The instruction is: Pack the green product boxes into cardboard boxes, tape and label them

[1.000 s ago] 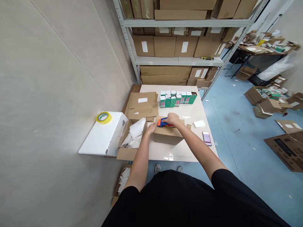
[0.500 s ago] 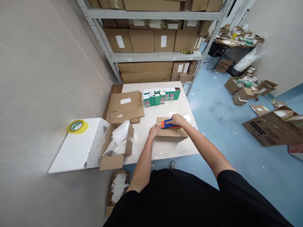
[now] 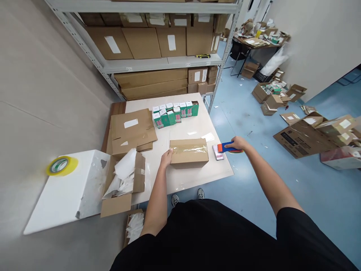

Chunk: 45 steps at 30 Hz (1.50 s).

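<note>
A closed cardboard box (image 3: 189, 153) lies on the white table (image 3: 197, 177), with shiny clear tape running along its top. My left hand (image 3: 167, 157) grips the box's left end, fingers at the upper edge. Off to the right, clear of the box, my right hand (image 3: 239, 143) is closed around the handle of a blue and orange tape dispenser (image 3: 227, 146). The dispenser's orange front is over the table's right side, beside a small item with a blurred print (image 3: 217, 153).
Several green and white small boxes (image 3: 170, 117) stand behind the box. Flattened cardboard (image 3: 121, 131) lies at the left, near an open carton (image 3: 138, 173) of white paper. A yellow tape roll (image 3: 60, 165) rests on a white block (image 3: 64, 192). Shelving (image 3: 135, 64) stands behind.
My right hand has carried the tape dispenser off the box toward the right. Tape now shows along the box top. My left hand stays at the left end; the camera view has shifted.
</note>
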Tool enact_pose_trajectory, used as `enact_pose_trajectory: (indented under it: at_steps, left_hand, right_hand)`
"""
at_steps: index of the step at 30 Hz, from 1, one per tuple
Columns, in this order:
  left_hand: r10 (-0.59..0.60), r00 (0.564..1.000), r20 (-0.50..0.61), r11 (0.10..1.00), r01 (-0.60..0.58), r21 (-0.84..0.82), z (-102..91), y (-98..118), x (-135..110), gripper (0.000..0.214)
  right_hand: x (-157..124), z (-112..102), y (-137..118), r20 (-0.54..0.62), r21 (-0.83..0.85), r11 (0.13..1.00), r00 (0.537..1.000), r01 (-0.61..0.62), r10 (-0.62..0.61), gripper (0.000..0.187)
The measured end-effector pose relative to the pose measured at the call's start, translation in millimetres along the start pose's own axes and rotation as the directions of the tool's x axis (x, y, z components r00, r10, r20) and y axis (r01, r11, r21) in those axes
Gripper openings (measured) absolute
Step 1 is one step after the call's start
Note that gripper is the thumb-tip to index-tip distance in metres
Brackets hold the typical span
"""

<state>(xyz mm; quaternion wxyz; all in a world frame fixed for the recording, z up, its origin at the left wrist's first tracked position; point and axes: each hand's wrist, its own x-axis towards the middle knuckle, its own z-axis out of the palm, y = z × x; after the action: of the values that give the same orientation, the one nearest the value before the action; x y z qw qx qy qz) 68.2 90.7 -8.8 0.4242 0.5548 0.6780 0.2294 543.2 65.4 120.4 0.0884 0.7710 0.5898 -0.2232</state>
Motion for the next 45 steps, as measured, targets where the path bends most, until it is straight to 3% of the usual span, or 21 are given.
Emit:
enact_pose_trajectory:
  at_steps: [4,8,12,16,18,22,26,30,33,36,38,42,45]
  left_hand:
    - [-0.021,1.000,-0.001,0.997,0.021,-0.076,-13.6,-8.1,-0.2,0.056]
    - [-0.016,1.000,-0.018,0.991,0.013,-0.133,-39.9,-19.2,-4.1,0.053]
    - [-0.081,0.989,-0.124,0.994,0.071,-0.084,-73.8,-33.7,-7.7,0.047]
    - [-0.226,0.935,-0.272,0.972,0.237,0.006,-108.2,-44.4,-12.4,0.048]
    - [-0.208,0.925,-0.319,0.975,0.221,0.006,-120.6,-42.3,-16.4,0.051]
    - [-0.013,0.975,-0.221,1.000,0.013,-0.001,-126.5,-19.7,-21.7,0.062]
    - [-0.083,0.982,-0.171,0.989,0.102,0.111,-121.8,3.8,-17.1,0.082]
    - [-0.029,0.990,-0.140,0.975,0.059,0.214,-130.9,4.7,-12.3,0.065]
    - [0.007,0.995,-0.098,0.969,0.018,0.248,-139.7,-1.6,-12.2,0.057]
    - [0.009,0.997,-0.080,0.988,0.003,0.153,-136.1,-7.8,-13.4,0.053]
    - [0.000,0.999,-0.054,1.000,0.001,0.023,-123.7,-13.1,-13.9,0.051]
    - [-0.012,0.998,0.055,0.969,0.025,-0.247,-79.3,-29.3,-13.3,0.053]
    - [-0.038,0.994,0.104,0.943,0.070,-0.325,-42.2,-43.1,-13.9,0.057]
  right_hand:
    - [6.5,23.7,-24.6,0.014,0.046,0.999,1.000,0.025,-0.025,0.049]
    - [5.6,46.1,-61.3,0.021,0.179,0.981,0.997,0.070,-0.075,0.048]
    - [-0.7,60.0,-108.5,-0.029,0.293,0.942,0.986,0.164,-0.163,0.051]
    - [-8.3,64.5,-168.0,-0.066,0.332,0.910,0.969,0.247,-0.239,0.053]
    - [-12.1,64.2,-197.3,-0.073,0.307,0.911,0.961,0.275,-0.266,0.052]
    - [-21.9,61.6,-249.7,-0.072,0.233,0.922,0.951,0.309,-0.300,0.053]
    - [-35.9,58.0,-294.6,-0.050,0.176,0.929,0.945,0.326,-0.322,0.054]
    - [-44.1,57.6,-324.9,-0.039,0.109,0.936,0.942,0.335,-0.333,0.056]
    - [-42.7,59.3,-332.5,-0.033,0.089,0.935,0.940,0.342,-0.341,0.057]
    - [-39.2,58.3,-329.1,-0.032,0.080,0.936,0.940,0.342,-0.341,0.059]
    - [-37.2,55.4,-322.9,-0.031,0.071,0.940,0.943,0.333,-0.331,0.059]
    - [-33.1,52.9,-306.2,0.001,0.032,0.955,0.955,0.295,-0.295,0.060]
    - [-30.2,61.0,-292.7,0.037,-0.005,0.968,0.967,0.251,-0.250,0.063]
